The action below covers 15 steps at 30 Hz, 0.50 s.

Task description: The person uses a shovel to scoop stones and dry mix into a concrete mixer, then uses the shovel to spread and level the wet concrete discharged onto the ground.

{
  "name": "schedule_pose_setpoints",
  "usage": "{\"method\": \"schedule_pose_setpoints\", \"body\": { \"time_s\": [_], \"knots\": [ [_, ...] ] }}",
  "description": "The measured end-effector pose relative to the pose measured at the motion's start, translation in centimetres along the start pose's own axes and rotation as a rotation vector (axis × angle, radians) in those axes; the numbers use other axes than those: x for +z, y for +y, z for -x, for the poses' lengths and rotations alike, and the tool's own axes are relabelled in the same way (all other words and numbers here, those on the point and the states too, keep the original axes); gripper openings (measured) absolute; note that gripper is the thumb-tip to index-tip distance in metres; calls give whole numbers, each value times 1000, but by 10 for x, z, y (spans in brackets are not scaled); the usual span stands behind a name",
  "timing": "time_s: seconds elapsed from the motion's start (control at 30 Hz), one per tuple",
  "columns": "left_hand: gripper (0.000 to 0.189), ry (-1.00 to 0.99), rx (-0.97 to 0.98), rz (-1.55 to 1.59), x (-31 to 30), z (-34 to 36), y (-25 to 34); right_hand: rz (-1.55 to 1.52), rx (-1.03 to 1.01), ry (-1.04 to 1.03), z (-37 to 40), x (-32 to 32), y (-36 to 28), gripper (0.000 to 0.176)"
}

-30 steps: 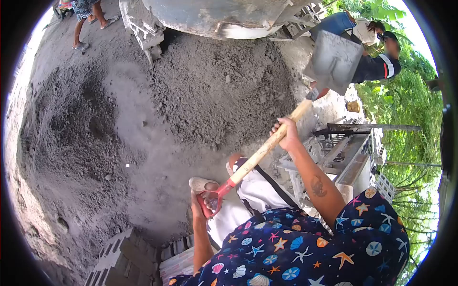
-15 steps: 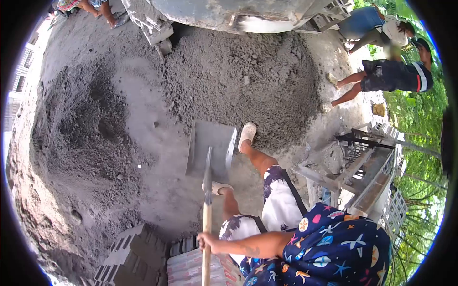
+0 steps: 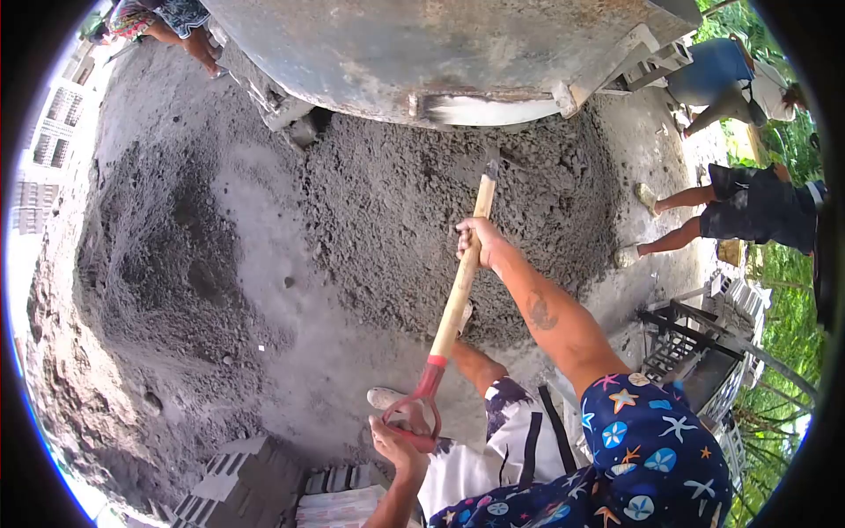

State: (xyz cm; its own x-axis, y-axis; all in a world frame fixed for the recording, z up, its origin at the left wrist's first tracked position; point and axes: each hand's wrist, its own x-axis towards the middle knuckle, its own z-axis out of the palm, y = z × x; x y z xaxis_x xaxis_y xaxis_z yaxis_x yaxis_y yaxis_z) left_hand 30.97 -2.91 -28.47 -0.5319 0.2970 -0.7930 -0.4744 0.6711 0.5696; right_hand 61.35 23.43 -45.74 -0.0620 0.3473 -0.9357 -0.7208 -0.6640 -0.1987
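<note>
My left hand (image 3: 400, 447) is closed on the red D-shaped grip (image 3: 425, 400) of a shovel. Farther up, my right hand (image 3: 480, 242) wraps round the shovel's pale wooden shaft (image 3: 459, 299). The shaft slants away towards a mound of wet grey concrete mix (image 3: 387, 211). A metal neck shows at the far end of the shaft, against the mound; most of the blade cannot be seen, apparently down in the mix. Just beyond it hangs a large worn metal drum (image 3: 370, 53). One of my shoes (image 3: 385, 399) shows beside the grip.
A second grey heap (image 3: 167, 255) lies to the left. Concrete blocks (image 3: 233, 484) are stacked at the lower left, near pale bags (image 3: 339, 509). A person in dark shorts (image 3: 748, 207) stands right of the mound, another person behind. A seated person's legs (image 3: 189, 40) show at upper left.
The shovel has swung from the bare floor by my feet up to the mound. My right hand has moved forward with it, and my left hand has come into view on the grip.
</note>
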Motion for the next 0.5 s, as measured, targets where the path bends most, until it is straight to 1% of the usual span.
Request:
{"method": "schedule_pose_setpoints", "body": {
  "time_s": [0.03,0.1,0.13,0.17,0.23,0.27,0.3,0.37,0.4,0.47,0.5],
  "knots": [
    [44,7,8,-8,2,0,2,46,-19,32,-10,-6,1,19],
    [43,113,-128,-22,22,3,13,54,-152,11,-45,-18,-17,23],
    [44,94,-94,27,20,2,7,-54,-212,-3,-58,-19,-27,27],
    [44,102,-108,19,10,-10,-8,-51,-206,56,-60,-17,-33,27],
    [46,81,285,-144,-10,-45,-37,-94,-264,58,-78,-24,-16,27],
    [47,106,370,-149,-10,-46,-41,-89,-235,16,-79,-29,-12,24],
    [47,87,387,-122,-8,-53,-44,-68,-224,-39,-77,-31,-8,22],
    [46,40,284,-72,-35,-48,-57,-61,-187,21,-67,-36,10,22],
    [46,85,259,-63,-45,-46,-62,-63,-179,10,-65,-42,24,22],
    [47,109,396,-97,-65,-39,-62,-79,-140,12,-50,-47,51,21],
    [48,165,431,-124,-82,-43,-66,-99,-105,22,-37,-46,68,20]
  ]
}}
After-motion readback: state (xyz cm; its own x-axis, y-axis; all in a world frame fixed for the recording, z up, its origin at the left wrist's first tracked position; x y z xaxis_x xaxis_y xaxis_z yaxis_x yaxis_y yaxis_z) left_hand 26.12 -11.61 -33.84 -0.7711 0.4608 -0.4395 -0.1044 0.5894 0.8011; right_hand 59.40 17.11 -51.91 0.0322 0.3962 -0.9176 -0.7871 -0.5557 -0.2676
